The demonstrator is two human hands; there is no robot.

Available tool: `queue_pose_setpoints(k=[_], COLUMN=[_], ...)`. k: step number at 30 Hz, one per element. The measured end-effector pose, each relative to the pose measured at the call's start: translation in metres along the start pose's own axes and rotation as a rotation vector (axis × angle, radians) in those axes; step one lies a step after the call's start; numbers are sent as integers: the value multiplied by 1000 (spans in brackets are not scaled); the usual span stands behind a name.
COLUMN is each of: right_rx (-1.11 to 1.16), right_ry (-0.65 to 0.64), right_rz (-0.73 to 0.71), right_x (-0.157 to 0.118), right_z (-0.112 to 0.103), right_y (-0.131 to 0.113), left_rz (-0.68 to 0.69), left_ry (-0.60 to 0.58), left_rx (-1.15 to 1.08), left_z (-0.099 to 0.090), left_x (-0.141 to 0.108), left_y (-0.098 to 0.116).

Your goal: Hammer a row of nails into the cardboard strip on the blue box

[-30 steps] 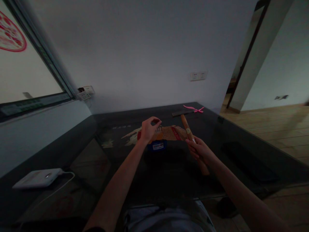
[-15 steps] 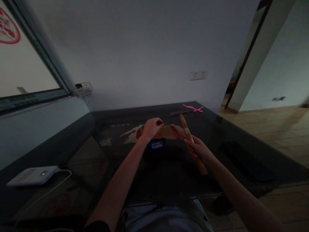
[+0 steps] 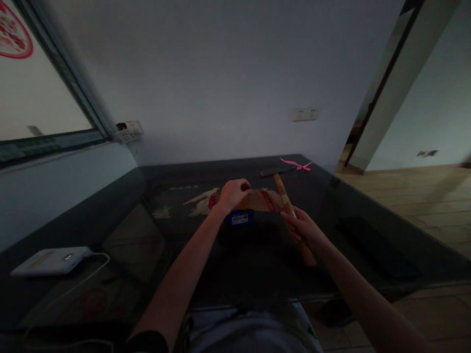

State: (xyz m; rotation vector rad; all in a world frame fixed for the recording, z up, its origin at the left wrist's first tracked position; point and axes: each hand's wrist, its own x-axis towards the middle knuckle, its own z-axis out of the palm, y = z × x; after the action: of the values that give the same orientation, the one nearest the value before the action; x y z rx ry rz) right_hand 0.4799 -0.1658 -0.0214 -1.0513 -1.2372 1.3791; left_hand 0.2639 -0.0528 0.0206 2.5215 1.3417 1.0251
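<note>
My right hand (image 3: 300, 225) is closed around the wooden handle of a hammer (image 3: 282, 192). Its dark head points away from me, over the far part of the table. A curved, speckled tan strip with red bands (image 3: 259, 200) lies across a small blue box (image 3: 240, 218) with a white label. My left hand (image 3: 233, 193) bends over the strip's left part, thumb and finger curled together at its upper edge; the other fingertips are hidden. The strip's right end comes up to the hammer handle and my right fingertips.
A black table (image 3: 206, 274) stands against the wall. Beyond the hammer head lies a pink ribbon-like thing (image 3: 300, 165). A white power bank (image 3: 51, 261) with a cable is at the left, and a dark flat object (image 3: 379, 245) at the right. Pale patches (image 3: 202, 202) mark the tabletop.
The view has shifted slightly. Both hands, the hammer and the strip keep almost the same places.
</note>
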Motion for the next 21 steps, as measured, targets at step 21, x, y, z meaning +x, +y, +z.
queue_pose_setpoints(k=[21], right_rx=[-947], right_ry=[4], right_rz=[-119], right_x=[-2], right_z=[-29], right_y=[-82], left_rz=[-83], left_ry=[-91], left_rx=[126], left_z=[0], left_x=[1], left_y=[3])
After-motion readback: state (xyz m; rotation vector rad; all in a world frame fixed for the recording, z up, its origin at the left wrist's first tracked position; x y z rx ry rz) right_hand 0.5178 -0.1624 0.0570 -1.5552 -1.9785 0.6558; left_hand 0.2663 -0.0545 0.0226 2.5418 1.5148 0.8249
